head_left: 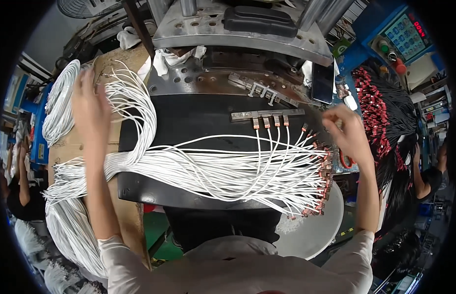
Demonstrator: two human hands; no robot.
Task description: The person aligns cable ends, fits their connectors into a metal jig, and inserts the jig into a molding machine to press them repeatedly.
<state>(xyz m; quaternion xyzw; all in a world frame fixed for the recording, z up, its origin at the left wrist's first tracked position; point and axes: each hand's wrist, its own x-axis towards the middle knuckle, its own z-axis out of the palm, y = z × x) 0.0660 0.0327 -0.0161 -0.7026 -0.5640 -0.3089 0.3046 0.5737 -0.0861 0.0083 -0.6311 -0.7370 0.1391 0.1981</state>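
A thick bundle of white cables (203, 174) lies across the black work surface (193, 112), its copper-coloured connector ends (323, 181) fanned out at the right. Several connectors (266, 122) stand in a row against a slotted metal bar (242, 115), their white leads running toward me. My left hand (88, 112) is smeared by motion over the cardboard at the left, nearest the looped white cable ends (132, 93); its fingers cannot be made out. Right of the bar, my right hand (344, 130) hovers with curled fingers near a few loose connectors (306, 128); anything between its fingertips is too small to tell.
Behind stands a metal press (242, 41), with a clamp-like fixture (262, 90) on its bed. A phone (323, 83), red-handled tool (345, 160) and black cables with red ends (372, 112) are at right. A white tub (311, 232) sits below the connectors. Other people work at both sides.
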